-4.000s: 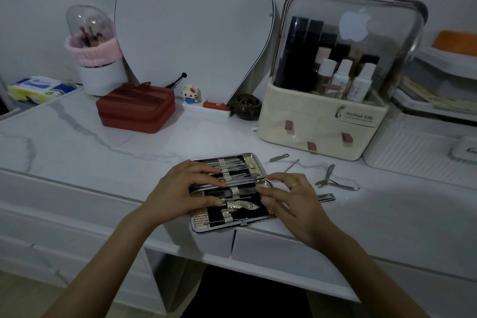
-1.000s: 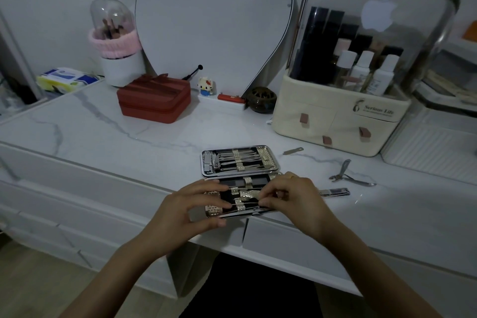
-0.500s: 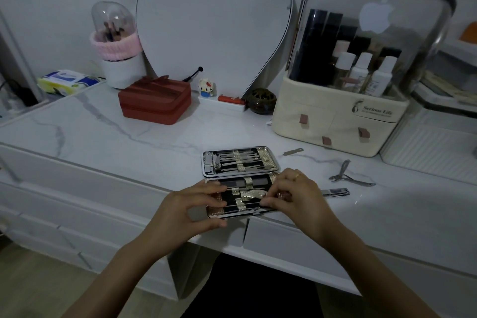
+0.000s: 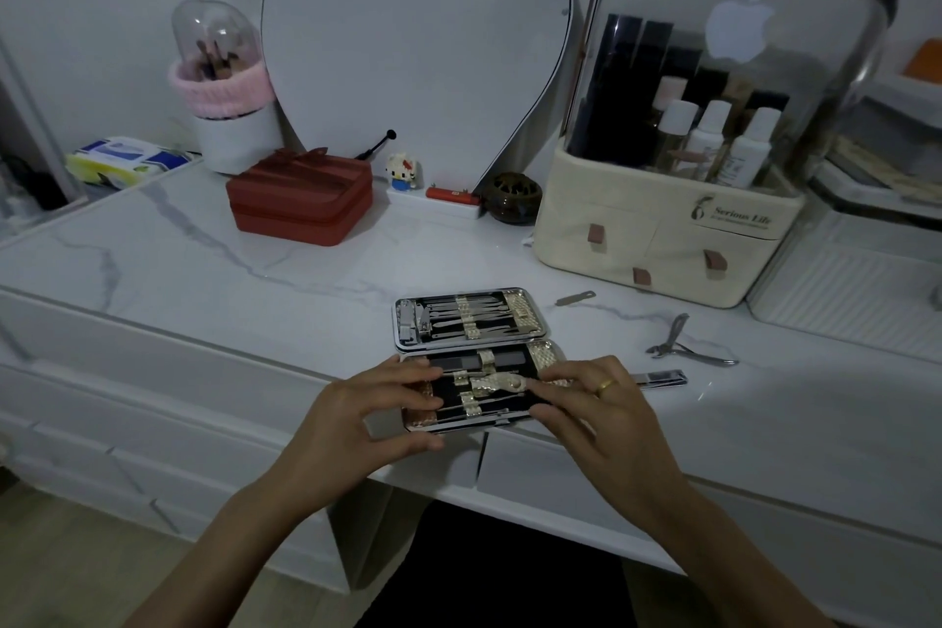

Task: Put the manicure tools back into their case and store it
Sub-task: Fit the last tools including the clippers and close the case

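The manicure case (image 4: 471,321) lies open flat at the front edge of the marble vanity top, its far half filled with several steel tools under gold straps. My left hand (image 4: 367,416) grips the near half's left end, thumb under the edge. My right hand (image 4: 594,405), with a gold ring, pinches a thin tool at the near half's right end. Three tools lie loose on the top: a small file (image 4: 576,297), cuticle nippers (image 4: 685,344) and a nail clipper (image 4: 657,378) just right of my right hand.
A cream cosmetics organizer (image 4: 662,240) with a clear lid stands behind the loose tools. A red box (image 4: 301,201), a brush holder (image 4: 227,117), a mirror (image 4: 413,31), a small figurine (image 4: 401,171) and a dark bowl (image 4: 512,198) line the back. White drawers sit below.
Over the last second both hands stayed on the near half of the case; my right fingers shifted slightly along the tool. Earlier, the hands covered both halves.
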